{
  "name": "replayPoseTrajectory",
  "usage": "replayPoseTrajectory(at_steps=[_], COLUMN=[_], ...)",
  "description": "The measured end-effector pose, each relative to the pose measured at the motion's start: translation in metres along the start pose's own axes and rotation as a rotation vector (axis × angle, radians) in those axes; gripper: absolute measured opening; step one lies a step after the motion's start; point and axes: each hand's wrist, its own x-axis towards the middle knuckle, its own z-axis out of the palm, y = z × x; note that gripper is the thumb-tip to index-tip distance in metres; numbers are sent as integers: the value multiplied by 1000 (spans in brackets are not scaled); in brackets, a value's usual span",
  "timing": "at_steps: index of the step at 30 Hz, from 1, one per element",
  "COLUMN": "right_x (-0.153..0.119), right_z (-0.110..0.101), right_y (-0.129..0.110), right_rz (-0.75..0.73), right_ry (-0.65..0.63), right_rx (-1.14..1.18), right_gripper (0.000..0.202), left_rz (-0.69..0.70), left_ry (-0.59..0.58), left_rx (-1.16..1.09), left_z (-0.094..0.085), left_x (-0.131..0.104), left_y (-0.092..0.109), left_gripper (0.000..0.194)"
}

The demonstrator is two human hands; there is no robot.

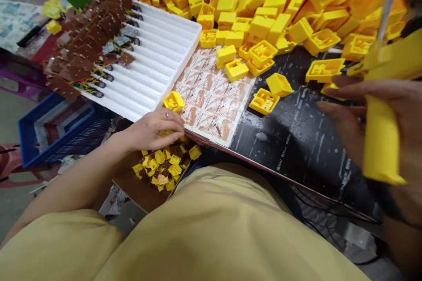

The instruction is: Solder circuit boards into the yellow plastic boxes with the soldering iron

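At the table's front edge is my left hand [156, 129], its fingers curled inward. A patch of yellow shows between thumb and fingers; whether it is a held piece or one below, I cannot tell. Just beyond the fingers sits a small yellow plastic housing [174, 102]. My right hand [352, 114], blurred at the right, is closed round a yellow pistol-shaped tool [382, 140] with a metal shaft pointing up. Nearest it on the table lies an open yellow housing [325, 70]. Two more housings [264, 101] rest between the hands.
A large heap of yellow housings [260, 13] covers the back. Left stands a white ribbed foam tray [158, 61] with brown wired parts [95, 30]. Below the table edge, a cardboard box [141, 189] holds small yellow pieces. A blue crate [29, 149] stands at left.
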Motion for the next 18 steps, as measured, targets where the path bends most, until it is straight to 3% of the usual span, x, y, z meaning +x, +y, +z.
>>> replayPoseTrajectory(at_steps=[3,6,9,14,18], right_x=[34,54,57,51,39], right_z=[32,63,77,63,36], right_y=[7,10,7,4,9], right_rz=[-22,23,38,-14,-56], right_ry=[-80,-111,-142,-166,-137], right_rx=[-35,-131,-172,-112,-216], right_gripper=[72,78,67,57,52], left_rz=[-215,-370,-411,-365,-261], left_ry=[238,154,105,186,254], left_rx=[224,473,498,399,249], left_z=[10,17,19,18,12], left_x=[-3,-1,1,-4,-10], left_y=[-1,0,-4,-12,5], left_gripper=[25,50,49,52,50])
